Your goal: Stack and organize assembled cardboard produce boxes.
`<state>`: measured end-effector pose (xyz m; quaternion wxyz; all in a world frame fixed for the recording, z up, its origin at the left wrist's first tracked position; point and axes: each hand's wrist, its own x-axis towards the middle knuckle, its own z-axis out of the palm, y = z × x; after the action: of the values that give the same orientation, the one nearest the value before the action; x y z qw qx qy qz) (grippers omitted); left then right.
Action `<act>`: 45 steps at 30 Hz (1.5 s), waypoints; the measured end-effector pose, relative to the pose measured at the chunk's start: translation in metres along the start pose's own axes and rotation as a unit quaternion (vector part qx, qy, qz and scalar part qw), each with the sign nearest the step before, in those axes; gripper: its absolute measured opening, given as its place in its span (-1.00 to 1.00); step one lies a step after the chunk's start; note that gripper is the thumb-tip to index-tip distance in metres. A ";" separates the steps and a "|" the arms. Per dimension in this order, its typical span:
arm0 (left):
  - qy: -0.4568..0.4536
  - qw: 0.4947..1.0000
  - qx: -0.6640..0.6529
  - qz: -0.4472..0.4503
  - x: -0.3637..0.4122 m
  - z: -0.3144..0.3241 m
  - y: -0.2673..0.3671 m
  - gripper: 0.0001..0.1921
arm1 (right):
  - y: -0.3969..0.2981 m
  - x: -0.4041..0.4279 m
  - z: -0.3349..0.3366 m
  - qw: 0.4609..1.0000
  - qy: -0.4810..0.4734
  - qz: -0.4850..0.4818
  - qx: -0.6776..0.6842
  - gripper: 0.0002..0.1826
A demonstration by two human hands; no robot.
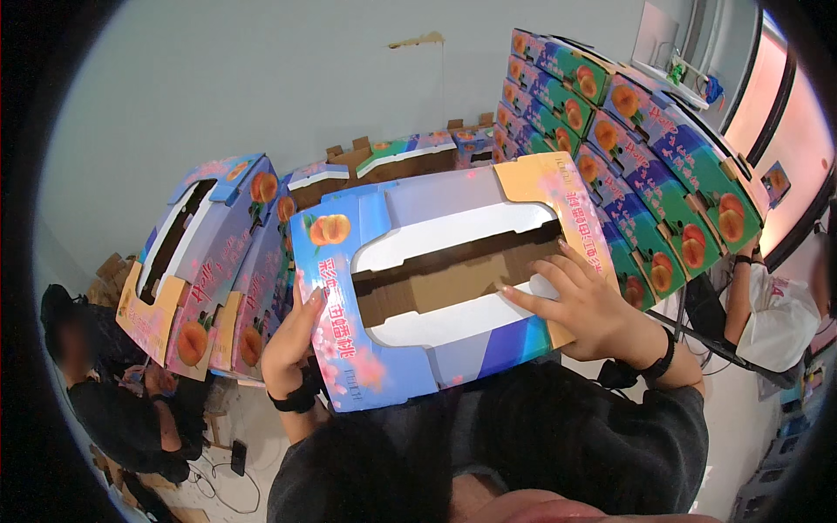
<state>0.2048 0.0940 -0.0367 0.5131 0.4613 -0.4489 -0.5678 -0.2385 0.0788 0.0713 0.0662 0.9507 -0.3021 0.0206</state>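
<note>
A cardboard fruit box (458, 319) printed with peaches, blossom and writing is held up before my chest, tilted. Its top has a long opening between white-edged flaps, and brown cardboard shows inside. My left hand (291, 343) grips the box's left end, its thumb up on the blue printed panel; the other fingers are mostly hidden. At the opposite end, my right hand (592, 307) holds the box with fingers spread over the edge of the opening and the yellow-orange corner. Both wrists wear black bands.
Stacked printed boxes (654, 170) rise high at the right. More boxes (209, 261) stand at the left, and open ones (405, 157) lie behind. One person (124, 399) sits at lower left, another (778, 307) is at the right. A phone (239, 457) and cable lie below.
</note>
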 end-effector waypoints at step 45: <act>0.002 0.987 0.155 0.037 0.042 0.014 -0.032 -0.08 | 0.077 0.038 -0.004 0.888 0.436 0.078 0.121 0.05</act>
<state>0.1832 0.0553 -0.0686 0.4570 0.5192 -0.5473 -0.4712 -0.2516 -0.0043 0.0867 0.0740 0.8201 -0.3108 0.4748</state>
